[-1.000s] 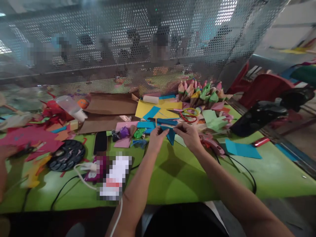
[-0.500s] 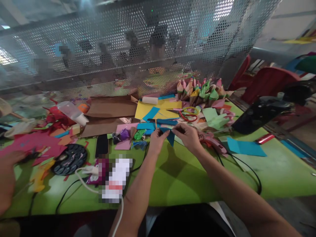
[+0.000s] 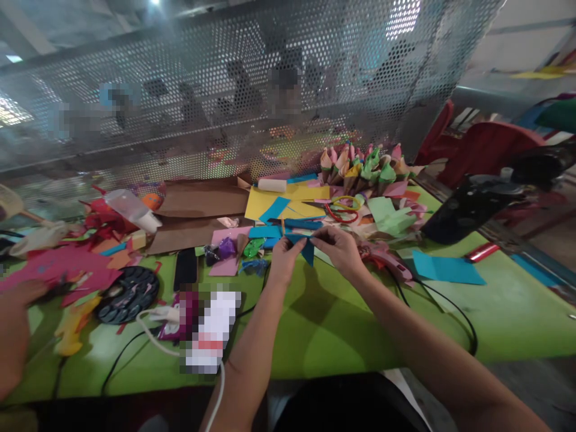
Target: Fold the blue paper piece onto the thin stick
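On my side of the yellow paper sheet (image 3: 310, 192), my left hand (image 3: 284, 257) and right hand (image 3: 341, 247) pinch a folded blue paper piece (image 3: 308, 255), thumbs pressed near fingertips, where an uneven tug between them might crease or tear it.

the left hand (image 3: 285, 258) and the right hand (image 3: 339, 247) pinch a folded blue paper (image 3: 308, 253) between their fingertips, a point of it hanging down over the green table (image 3: 324, 336). just beyond lies a yellow sheet (image 3: 255, 203) with a white roll (image 3: 272, 185) near its far edge — brown paper (image 3: 204, 198) to its left, a cluster of paper cones (image 3: 360, 169) to its right. a pink glue gun (image 3: 392, 264) and a blue sheet (image 3: 447, 268) sit to the right, near a dark bottle (image 3: 470, 210). leftward are a black phone (image 3: 186, 270), a round black tray (image 3: 144, 291), a yellow glue gun (image 3: 72, 327) and — at the edge — another person's hand (image 3: 22, 294). a perforated screen (image 3: 202, 135) stands behind.
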The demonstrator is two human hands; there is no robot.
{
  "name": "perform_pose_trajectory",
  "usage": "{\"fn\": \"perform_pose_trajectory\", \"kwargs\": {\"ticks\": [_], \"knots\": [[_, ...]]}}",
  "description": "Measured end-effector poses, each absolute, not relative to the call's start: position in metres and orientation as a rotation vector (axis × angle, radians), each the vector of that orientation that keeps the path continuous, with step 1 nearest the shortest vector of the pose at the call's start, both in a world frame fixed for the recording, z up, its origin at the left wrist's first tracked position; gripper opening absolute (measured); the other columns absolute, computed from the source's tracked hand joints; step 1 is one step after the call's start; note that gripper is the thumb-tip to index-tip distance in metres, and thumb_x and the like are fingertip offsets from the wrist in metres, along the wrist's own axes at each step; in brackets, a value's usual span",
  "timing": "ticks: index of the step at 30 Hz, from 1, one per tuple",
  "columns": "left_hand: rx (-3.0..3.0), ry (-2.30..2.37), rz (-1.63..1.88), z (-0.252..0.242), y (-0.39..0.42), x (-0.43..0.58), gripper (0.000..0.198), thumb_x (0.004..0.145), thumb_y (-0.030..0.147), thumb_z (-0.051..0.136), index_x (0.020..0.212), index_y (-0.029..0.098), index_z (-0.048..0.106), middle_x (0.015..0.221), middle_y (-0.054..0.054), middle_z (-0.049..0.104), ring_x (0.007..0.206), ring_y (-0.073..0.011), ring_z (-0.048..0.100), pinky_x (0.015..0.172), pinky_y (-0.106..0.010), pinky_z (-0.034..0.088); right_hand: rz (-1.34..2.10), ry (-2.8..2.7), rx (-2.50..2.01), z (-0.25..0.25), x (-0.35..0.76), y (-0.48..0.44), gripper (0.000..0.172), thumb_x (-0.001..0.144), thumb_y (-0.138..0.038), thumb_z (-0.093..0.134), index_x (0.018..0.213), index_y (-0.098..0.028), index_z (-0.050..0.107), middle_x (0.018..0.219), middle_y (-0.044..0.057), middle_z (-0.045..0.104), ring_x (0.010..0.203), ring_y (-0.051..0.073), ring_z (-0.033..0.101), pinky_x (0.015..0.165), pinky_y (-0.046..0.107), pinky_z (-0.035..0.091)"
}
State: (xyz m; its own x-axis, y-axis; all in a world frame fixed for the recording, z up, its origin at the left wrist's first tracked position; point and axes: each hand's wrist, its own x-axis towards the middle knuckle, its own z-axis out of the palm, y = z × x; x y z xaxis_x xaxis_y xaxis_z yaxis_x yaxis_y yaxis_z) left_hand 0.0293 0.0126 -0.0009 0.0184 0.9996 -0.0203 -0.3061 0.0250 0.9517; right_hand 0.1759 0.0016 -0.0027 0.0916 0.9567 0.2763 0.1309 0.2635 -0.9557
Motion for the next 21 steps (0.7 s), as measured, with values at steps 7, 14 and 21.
{"fn": "perform_pose_trajectory", "kwargs": {"ticks": [7,14,21], "knots": [[0.963,0.979,1.304,-0.0026,0.0130,0.0296,0.036,0.055,0.040,0.091,0.078,0.017,0.075,0.077,-0.002,0.077,0.075,-0.0176,0.067,0.080,-0.031,0.053,0.879,-1.287,-1.129,-0.0028,0.1753,0.0026,0.033,0.072,-0.053,0.075,0.073,-0.021,0.068,0.064,0.001,0.062,0.060,0.016,0.052,0.056,0.028,0.041],[0.973,0.960,1.307,-0.0035,0.0136,0.0296,0.035,0.055,0.038,0.092,0.078,0.017,0.076,0.078,-0.002,0.078,0.076,-0.0180,0.068,0.080,-0.031,0.054,0.818,-1.317,-1.161,0.0003,0.1751,-0.0008,0.023,0.074,-0.045,0.070,0.073,-0.021,0.067,0.062,0.000,0.060,0.060,0.016,0.049,0.055,0.028,0.039],[0.945,0.966,1.320,-0.0046,0.0132,0.0312,0.034,0.056,0.036,0.091,0.078,0.016,0.076,0.078,-0.003,0.077,0.077,-0.0194,0.069,0.080,-0.032,0.055,0.859,-1.297,-1.132,-0.0009,0.1725,-0.0018,0.026,0.073,-0.046,0.071,0.074,-0.021,0.066,0.065,0.000,0.061,0.061,0.016,0.050,0.056,0.029,0.041]]}}
